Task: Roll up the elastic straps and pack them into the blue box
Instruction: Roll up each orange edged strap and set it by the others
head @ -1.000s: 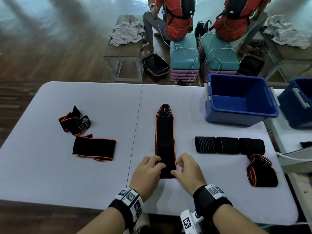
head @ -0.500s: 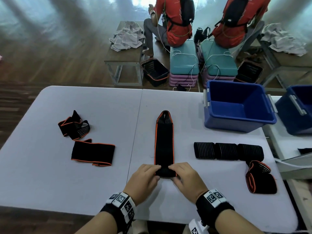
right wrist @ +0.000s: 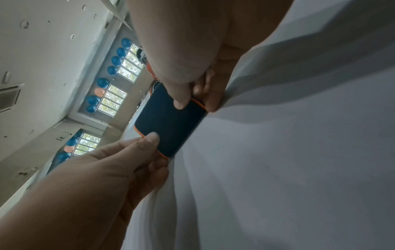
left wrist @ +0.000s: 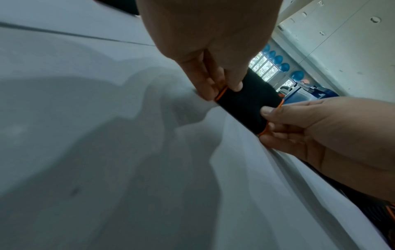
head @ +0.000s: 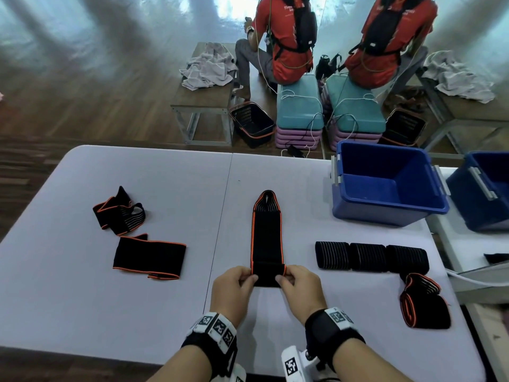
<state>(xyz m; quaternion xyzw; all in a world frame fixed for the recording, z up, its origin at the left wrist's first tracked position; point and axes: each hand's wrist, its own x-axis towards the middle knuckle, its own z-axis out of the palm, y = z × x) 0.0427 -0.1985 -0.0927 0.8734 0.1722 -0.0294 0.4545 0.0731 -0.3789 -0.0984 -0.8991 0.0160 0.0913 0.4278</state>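
A long black strap with orange edging [head: 267,235] lies lengthwise at the table's middle, its near end turned over into a first fold. My left hand [head: 249,277] pinches the fold's left edge and my right hand [head: 285,277] pinches its right edge. The left wrist view shows the left hand [left wrist: 222,84], the folded strap end [left wrist: 245,104] and the right hand [left wrist: 269,118]. In the right wrist view the right hand [right wrist: 192,99] and left hand [right wrist: 153,143] hold the fold [right wrist: 169,121]. The empty blue box [head: 385,213] stands at the far right.
Three rolled straps [head: 370,257] lie in a row right of my hands, with a loose strap [head: 424,307] nearer the edge. Two unrolled straps [head: 119,213] [head: 150,257] lie on the left. A second blue box [head: 484,194] sits on the neighbouring table.
The strap's near end has been turned over onto itself away from me. Both hands went from lying on the end to pinching the fold's two sides.
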